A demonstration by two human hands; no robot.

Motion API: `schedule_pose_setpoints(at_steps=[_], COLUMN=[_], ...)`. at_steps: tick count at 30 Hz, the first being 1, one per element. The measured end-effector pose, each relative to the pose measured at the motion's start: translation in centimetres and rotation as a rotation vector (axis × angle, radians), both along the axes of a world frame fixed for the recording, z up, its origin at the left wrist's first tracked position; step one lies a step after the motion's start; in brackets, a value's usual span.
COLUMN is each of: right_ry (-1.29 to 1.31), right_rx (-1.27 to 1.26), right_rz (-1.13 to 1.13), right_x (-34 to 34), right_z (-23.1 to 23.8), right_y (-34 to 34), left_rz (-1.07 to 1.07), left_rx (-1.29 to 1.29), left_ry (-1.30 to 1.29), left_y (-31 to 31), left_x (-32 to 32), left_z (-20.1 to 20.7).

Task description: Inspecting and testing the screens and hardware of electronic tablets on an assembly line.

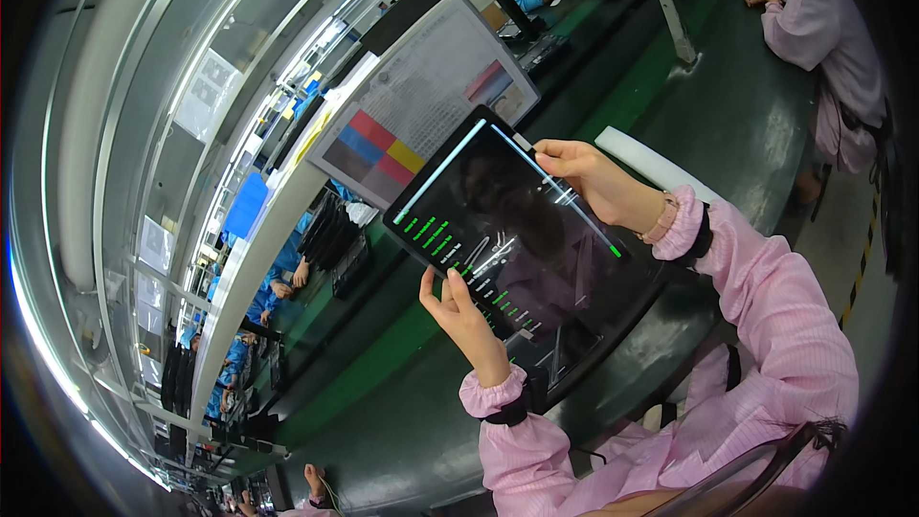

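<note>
Factory assembly line with a green conveyor belt (613, 86). Held above it, a black rectangular tablet with green on-screen bars (507, 239); left hand (464, 316) grips its lower edge, thumb on glass; right hand (593, 177) pinches the upper edge. Behind, a white colour-patch chart (421, 115).

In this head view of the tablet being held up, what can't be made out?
- Tablet back and lower corner: hidden behind the left hand and its cuff.
- Right hand fingers' grip on the top edge: too small to tell.
- Screen text: blurred, with glare.
- Colour chart card: lower part hidden by the tablet.
</note>
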State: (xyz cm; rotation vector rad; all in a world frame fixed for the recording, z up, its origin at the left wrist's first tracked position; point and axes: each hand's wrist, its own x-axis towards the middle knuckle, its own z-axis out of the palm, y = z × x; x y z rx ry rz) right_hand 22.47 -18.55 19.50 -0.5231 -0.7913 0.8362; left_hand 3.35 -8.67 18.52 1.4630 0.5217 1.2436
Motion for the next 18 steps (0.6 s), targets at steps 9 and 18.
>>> schedule_pose_setpoints(at_steps=[9,18], right_ry=[0.000,0.004], right_rx=[-0.008,-0.024], right_rz=[-0.035,-0.099], right_x=[-0.8,-0.9], right_z=[-1.4,-0.8], right_y=[-1.5,-3.6], left_rz=[0.021,-0.244], left_rx=[0.013,0.054], left_ry=[0.072,0.116], left_y=[-0.9,-5.0], left_x=[-0.4,-4.1], left_z=[-0.2,-4.8])
